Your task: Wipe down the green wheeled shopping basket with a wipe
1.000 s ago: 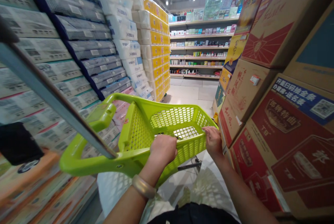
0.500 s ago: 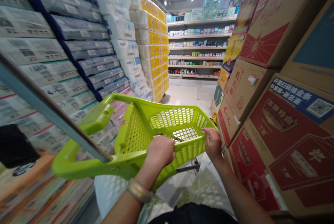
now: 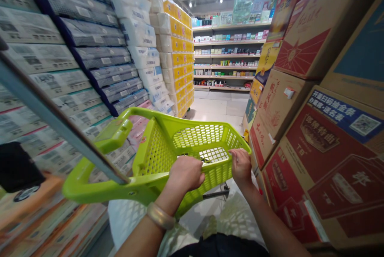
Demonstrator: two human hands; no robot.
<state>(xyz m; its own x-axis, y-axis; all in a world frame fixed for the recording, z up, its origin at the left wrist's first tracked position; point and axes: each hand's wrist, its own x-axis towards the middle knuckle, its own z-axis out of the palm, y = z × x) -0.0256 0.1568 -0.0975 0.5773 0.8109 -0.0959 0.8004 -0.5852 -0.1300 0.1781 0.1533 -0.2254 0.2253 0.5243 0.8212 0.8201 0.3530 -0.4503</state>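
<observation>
A lime-green plastic shopping cart stands at an angle in front of me, its perforated basket holding nothing that I can see. My left hand, with a gold-coloured bangle on the wrist, is closed over the near side rim. Farther along the same rim, close to the front corner, my right hand is curled shut on the edge. Both hands hide the parts of the rim under them. A metal pole rises from the cart's handle side toward the upper left.
Tall stacks of wrapped tissue packs line the left. Cardboard cartons are piled close on the right, near my right arm. A pale tiled floor runs between them to shelves of small boxes and bottles.
My right hand has shifted slightly left along the rim. The cart has moved a little to the right in view. My left hand keeps nearly the same place.
</observation>
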